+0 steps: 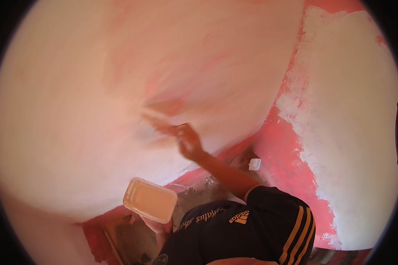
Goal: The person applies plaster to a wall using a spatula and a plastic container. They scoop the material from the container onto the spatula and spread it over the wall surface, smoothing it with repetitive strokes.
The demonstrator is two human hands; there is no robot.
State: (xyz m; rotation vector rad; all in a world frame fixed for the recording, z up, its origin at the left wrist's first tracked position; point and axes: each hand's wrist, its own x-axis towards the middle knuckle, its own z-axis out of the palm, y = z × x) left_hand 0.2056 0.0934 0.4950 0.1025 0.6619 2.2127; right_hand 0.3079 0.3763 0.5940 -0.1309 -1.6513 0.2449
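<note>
My right hand (189, 142) is raised at the wall (66, 110) with its fingers closed round a paintbrush (157, 123). Motion smears the brush, so its bristle end is hard to make out. It is at or very near the wall, where whitish paint lies thinly over pink-red. Lower down, my left hand (160, 225) holds a rectangular translucent plastic tub (128, 194) from beneath. Pale, creamy paint (151, 201) shows inside the tub. Most of the left hand's fingers are hidden under it.
To the right, a second wall (349, 110) carries a ragged white coat over red. A small white container (254, 164) sits near the corner at floor level. Below, the floor (137, 238) looks dark and stained, with a stick-like piece (112, 243) at the lower left.
</note>
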